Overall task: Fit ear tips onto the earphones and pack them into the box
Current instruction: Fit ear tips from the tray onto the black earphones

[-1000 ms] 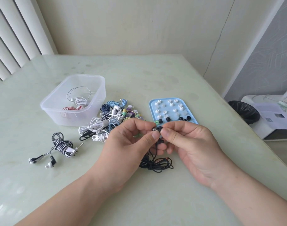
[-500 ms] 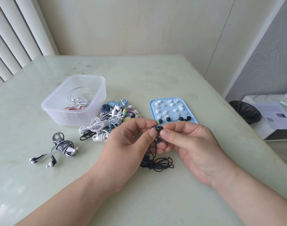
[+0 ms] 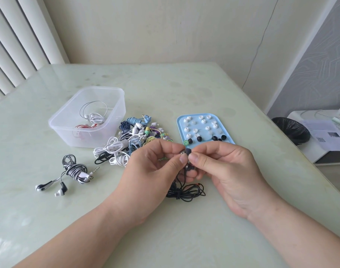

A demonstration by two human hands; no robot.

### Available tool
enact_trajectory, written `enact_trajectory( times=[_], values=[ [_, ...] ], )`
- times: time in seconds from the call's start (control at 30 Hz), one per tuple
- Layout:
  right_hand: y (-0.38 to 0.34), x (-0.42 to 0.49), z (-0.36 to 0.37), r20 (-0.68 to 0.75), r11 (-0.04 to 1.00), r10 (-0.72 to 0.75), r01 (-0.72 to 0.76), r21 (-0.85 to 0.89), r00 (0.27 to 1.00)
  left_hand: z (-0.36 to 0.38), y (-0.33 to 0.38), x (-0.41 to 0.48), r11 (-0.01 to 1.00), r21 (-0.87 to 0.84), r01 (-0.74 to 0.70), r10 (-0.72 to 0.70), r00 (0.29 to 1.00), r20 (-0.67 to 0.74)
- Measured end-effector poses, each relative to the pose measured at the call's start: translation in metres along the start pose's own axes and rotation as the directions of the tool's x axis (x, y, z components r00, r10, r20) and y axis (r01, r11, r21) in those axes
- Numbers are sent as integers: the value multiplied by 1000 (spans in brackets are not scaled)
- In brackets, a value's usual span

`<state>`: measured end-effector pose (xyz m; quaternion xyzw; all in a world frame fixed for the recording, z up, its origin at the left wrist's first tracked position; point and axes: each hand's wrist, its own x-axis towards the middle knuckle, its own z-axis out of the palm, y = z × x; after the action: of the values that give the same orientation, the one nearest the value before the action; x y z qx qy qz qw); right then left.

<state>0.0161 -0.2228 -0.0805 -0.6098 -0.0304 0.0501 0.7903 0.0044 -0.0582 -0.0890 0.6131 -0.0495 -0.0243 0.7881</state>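
My left hand (image 3: 153,169) pinches a small metallic earbud (image 3: 183,152) of a black earphone. My right hand (image 3: 229,171) pinches a dark ear tip (image 3: 188,151) against that earbud. The second earbud (image 3: 188,167) hangs just below, between my fingers. The black cable bundle (image 3: 186,192) lies on the table under my hands. A blue tray (image 3: 226,130) behind my hands holds several white and black ear tips and one green one. The clear plastic box (image 3: 72,120) stands at the back left with white and red earphones inside.
A heap of tangled earphones (image 3: 134,140) in several colours lies between the box and the tray. A black-and-white wound earphone (image 3: 72,171) lies at the left. Off the table's right edge stand a black bin (image 3: 290,130) and a white unit with papers (image 3: 323,132).
Both hands stay together in the same place; the fingers shifted only slightly on the earbud and the tip.
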Motion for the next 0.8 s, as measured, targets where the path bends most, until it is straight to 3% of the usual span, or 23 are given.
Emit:
enact_trajectory(
  times=[0.2,0.4,0.47,0.57,0.63,0.7,0.8],
  values=[
    [2,-1,0,-14,998,-51,50,-33,999,0,0,-1,1000,14,-2,2,1000,0],
    [0,-1,-7,35,959,-173,176,-220,984,1,0,-1,999,37,15,-15,1000,-2],
    [1,-1,-8,80,911,-250,263,-319,965,1,-1,-1,999,46,14,-14,1000,-8],
    [1,-2,-6,136,754,-387,398,-523,912,1,0,-1,999,52,14,-13,1000,-23],
    [-1,-3,-7,75,823,-333,329,-464,940,1,0,-1,998,57,8,-6,1000,-21],
    [-3,-3,-9,16,937,-205,201,-286,979,0,-1,-1,998,58,-12,13,1000,-10],
    [-4,-3,-7,1,974,-116,114,-194,993,0,-1,-2,997,59,-55,55,998,-4]
  ],
)
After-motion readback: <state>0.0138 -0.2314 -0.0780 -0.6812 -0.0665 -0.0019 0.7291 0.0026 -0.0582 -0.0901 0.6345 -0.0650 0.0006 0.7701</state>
